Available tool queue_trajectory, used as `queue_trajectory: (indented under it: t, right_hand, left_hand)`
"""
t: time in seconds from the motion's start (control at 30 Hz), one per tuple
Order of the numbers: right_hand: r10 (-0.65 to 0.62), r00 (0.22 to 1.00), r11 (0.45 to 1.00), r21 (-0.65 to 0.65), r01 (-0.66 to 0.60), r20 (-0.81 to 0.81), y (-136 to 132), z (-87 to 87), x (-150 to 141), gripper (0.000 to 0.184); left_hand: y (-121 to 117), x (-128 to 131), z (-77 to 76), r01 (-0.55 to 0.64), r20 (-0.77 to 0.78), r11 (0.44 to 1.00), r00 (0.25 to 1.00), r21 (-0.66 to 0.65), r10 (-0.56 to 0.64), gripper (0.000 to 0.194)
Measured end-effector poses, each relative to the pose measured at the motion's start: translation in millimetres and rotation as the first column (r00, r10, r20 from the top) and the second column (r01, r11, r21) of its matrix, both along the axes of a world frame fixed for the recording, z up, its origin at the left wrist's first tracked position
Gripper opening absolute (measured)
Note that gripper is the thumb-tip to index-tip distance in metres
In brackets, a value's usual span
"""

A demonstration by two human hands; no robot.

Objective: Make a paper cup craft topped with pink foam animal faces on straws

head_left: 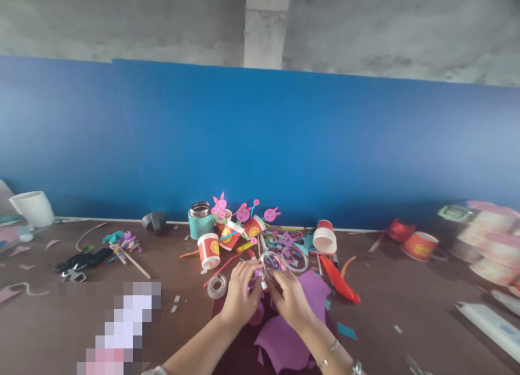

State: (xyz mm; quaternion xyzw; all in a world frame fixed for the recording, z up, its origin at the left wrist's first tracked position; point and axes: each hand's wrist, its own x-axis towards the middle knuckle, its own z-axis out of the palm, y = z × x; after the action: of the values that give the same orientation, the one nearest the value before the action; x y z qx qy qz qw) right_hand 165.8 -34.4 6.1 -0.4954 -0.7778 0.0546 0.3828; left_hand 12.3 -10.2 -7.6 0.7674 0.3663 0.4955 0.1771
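Observation:
My left hand [242, 289] and my right hand [289, 295] meet over the middle of the table, fingers curled in toward each other. Between the fingertips shows a small white and purple piece [264, 284], too small to name. Below and beside my right hand lie cut purple sheets [280, 342]. A clear roll of tape [216, 286] rests just left of my left hand. Beyond the fingers is a pile of coloured strips with a clear ring [294, 258] on it. Red and white paper cups [209, 250] stand and lean behind, near pink animal-face cutouts [242, 214].
A teal flask [200, 221] stands open against the blue partition [260, 136]. Right of the pile are a tipped paper cup [325, 237] and a red strip [339, 280]. Stacked cups [487, 242] stand far right; a black strap [83, 260] and sticks [134, 261] lie left.

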Motion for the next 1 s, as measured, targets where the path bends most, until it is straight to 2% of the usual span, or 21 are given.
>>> queue_trajectory:
  t: [0.27, 0.43, 0.5, 0.6, 0.83, 1.0]
  right_hand:
    - [0.016, 0.999, 1.0, -0.021, -0.017, -0.041, -2.2, 3.0, -1.1, 0.019]
    - [-0.018, 0.999, 1.0, -0.025, 0.017, -0.05, -0.8, 1.5, -0.1, 0.021]
    - [-0.024, 0.998, 1.0, -0.01, 0.024, -0.056, -0.8, 0.9, 0.1, 0.023]
    - [-0.019, 0.996, 1.0, 0.007, 0.019, -0.082, -0.9, 0.5, 0.0, 0.022]
    - [0.017, 0.996, 1.0, -0.01, -0.018, -0.087, -1.8, 3.6, -2.1, 0.017]
    - [0.057, 0.991, 0.998, -0.012, -0.059, -0.122, -2.5, 7.0, -3.9, 0.021]
  left_hand:
    - [-0.5, 0.4, -1.7, -0.016, 0.065, 0.998, 0.998, -0.066, 0.021, 0.01]
    - [0.1, -0.1, -6.2, -0.014, -0.013, 1.0, 1.0, -0.027, 0.013, 0.04]
    - [0.7, -0.7, -5.3, 0.013, -0.064, 1.0, 0.998, -0.002, -0.013, 0.043]
    - [0.5, -1.0, -2.2, 0.037, -0.042, 0.999, 0.998, -0.015, -0.038, 0.036]
    - [2.0, 1.0, -5.3, 0.023, 0.178, 0.989, 0.984, -0.149, 0.004, 0.001]
    - [4.7, 0.9, -3.2, 0.021, 0.215, 0.982, 0.976, -0.187, 0.02, 0.014]
